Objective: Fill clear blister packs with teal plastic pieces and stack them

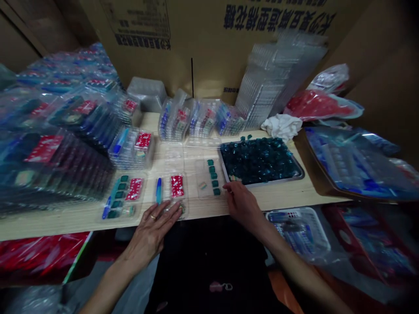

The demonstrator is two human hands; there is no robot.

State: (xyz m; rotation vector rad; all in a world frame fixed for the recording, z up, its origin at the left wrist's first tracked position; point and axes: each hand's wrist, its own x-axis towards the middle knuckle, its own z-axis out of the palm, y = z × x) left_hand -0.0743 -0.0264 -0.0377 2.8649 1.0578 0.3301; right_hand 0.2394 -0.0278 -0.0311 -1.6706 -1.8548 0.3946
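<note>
Filling the far side, a huge brown cardboard box [203,52] towers over the pale wooden table [206,210]. On the left, blurred stacks of filled clear-plastic packs [72,161] crowd in; far right, a tall stack of clear ribbed plastic trays [268,83] leans back, and a knock could topple it. Right of centre, here's the white-rimmed shallow tray [262,181], heaped with glossy dark-teal cubes [258,159]; 2 sit loose by its far rim, so a bump could spill more.

Now the hands! The left hand [157,224] lies palm down, fingers outstretched, over the near end of a clear plastic blister pack [166,187], clasping nothing visible. That pack sits near the table's near edge; a heavy press could tip it off. The right hand [242,203] curls at the shallow tray's near-left corner; whether it's pinching anything, I can't tell. Just left, a clear compartmented pack [201,192] carries 5 dark-green squares [214,175]; a careless sleeve-side brush could jolt them loose.

Smallest up: the slim blue pen [159,190] and the red patterned card [177,186], both in the blister pack.
</note>
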